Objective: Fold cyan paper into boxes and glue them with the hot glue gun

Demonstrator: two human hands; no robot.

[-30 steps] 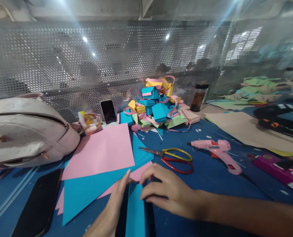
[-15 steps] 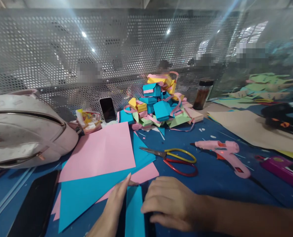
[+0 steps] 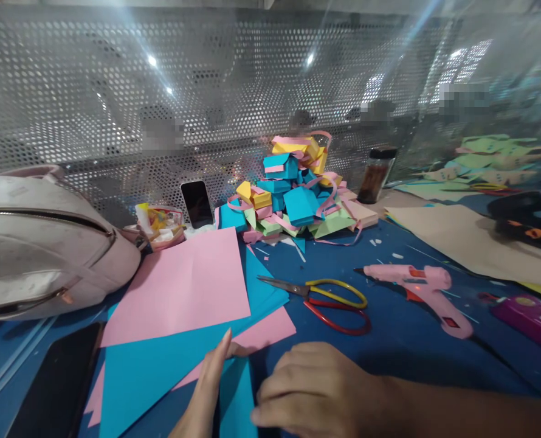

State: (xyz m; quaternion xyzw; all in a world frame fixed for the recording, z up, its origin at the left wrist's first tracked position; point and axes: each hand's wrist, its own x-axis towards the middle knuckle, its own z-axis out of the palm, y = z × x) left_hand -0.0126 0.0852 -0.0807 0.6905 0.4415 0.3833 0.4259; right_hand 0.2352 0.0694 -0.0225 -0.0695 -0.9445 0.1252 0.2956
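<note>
Likely folding: left hand (image 3: 205,389) extended along folded blue paper (image 3: 236,398), right hand (image 3: 309,389) curled opposite, grip unclear; next crease needs alignment.

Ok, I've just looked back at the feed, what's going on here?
A person has both bare hands at a narrow, folded piece of bright blue paper: the left hand along its left edge, the right hand with fingertips at its right edge. Beyond them lie metal scissors with yellow and red handles and a pink plastic glue gun, neither in hand. A pile of small coloured paper boxes stands farther back.
</note>
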